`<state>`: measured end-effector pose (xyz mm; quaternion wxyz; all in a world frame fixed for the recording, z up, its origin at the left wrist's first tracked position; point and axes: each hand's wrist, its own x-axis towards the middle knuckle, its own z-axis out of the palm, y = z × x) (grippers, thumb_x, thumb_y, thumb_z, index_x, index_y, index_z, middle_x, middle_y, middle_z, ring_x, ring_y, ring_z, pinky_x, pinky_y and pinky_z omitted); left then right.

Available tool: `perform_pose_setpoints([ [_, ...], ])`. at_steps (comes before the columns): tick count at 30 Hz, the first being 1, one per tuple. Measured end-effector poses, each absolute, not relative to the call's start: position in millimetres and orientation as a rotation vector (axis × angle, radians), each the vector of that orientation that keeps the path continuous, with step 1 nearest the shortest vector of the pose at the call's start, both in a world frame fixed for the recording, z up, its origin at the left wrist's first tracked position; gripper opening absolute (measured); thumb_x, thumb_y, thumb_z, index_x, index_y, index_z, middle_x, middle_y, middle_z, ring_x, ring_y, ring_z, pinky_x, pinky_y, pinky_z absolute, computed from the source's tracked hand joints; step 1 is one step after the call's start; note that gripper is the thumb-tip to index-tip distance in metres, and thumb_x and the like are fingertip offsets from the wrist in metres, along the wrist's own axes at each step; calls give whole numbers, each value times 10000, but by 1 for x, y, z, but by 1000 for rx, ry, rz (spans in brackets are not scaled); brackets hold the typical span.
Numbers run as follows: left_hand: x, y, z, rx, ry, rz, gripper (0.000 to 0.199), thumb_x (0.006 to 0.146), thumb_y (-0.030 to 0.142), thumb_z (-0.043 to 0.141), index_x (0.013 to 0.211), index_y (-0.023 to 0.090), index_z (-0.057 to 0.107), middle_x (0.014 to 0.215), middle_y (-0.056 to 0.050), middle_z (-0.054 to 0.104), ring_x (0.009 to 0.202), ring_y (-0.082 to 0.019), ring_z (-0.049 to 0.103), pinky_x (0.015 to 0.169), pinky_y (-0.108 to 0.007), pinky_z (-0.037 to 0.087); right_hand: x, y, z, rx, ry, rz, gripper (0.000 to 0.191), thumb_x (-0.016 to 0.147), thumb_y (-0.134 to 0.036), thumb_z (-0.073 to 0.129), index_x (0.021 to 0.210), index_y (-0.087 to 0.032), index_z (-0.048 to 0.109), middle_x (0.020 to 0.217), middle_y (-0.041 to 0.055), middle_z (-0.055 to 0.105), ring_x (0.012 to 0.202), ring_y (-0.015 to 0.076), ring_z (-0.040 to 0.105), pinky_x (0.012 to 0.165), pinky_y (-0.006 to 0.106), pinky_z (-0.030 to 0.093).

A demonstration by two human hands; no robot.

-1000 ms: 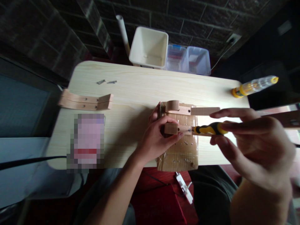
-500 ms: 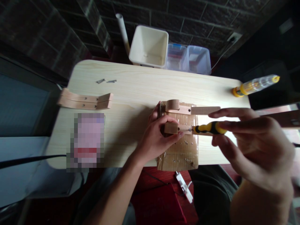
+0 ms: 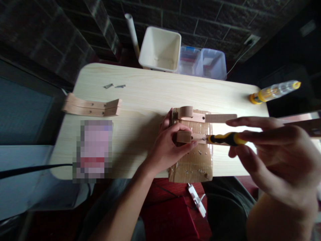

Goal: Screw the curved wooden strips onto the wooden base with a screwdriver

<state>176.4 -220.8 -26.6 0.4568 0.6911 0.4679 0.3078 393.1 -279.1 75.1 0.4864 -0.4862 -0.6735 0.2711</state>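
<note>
The left hand (image 3: 165, 147) pinches a wooden hook (image 3: 184, 137) on top of the cardboard box (image 3: 192, 173), while the right hand (image 3: 281, 150) grips a screwdriver (image 3: 229, 138) over it. This looks like the screwing step; the next turn calls for a straight, steady tip.

looks forward and down from the wearer's head, close over left hand (image 3: 165, 150) and right hand (image 3: 284, 152), toward the wall (image 3: 205, 20) beyond.

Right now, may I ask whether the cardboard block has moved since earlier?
No; against the table, the cardboard block shows no visible shift in any direction.
</note>
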Motion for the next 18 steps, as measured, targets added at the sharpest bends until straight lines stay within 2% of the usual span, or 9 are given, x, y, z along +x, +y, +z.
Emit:
perform_pose_setpoints([
  [3, 177, -221, -25, 1692, 1152, 758, 241, 859, 381, 880, 1036, 287, 746, 1219, -73, 645, 1373, -323, 553, 1194, -514, 485, 393, -280, 75, -1170, -1640, 660, 494, 835, 74, 738, 1224, -230, 758, 1185, 55, 762, 1044, 241, 748, 763, 420, 642],
  [9, 178, -221, -27, 1696, 1148, 768, 238, 860, 372, 881, 1034, 286, 744, 1258, -75, 657, 1376, -326, 548, 1218, -532, 459, 398, -277, 73, -1219, -1685, 523, 419, 814, 15, 806, 1129, -259, 776, 1058, 39, 744, 994, 248, 738, 685, 420, 585],
  [14, 177, -221, -26, 1673, 1142, 764, 245, 854, 380, 882, 1037, 292, 745, 1244, -77, 643, 1425, -331, 511, 1202, -512, 479, 394, -281, 75, -1194, -1651, 649, 448, 847, 23, 753, 1198, -255, 760, 1220, 69, 753, 1108, 302, 734, 836, 502, 633],
  [18, 177, -221, -25, 1660, 1146, 765, 243, 858, 391, 878, 1035, 293, 744, 1236, -76, 616, 1342, -320, 569, 1160, -509, 515, 396, -282, 74, -1192, -1686, 655, 481, 844, 30, 754, 1229, -259, 766, 1195, 71, 759, 1050, 274, 736, 796, 473, 638],
])
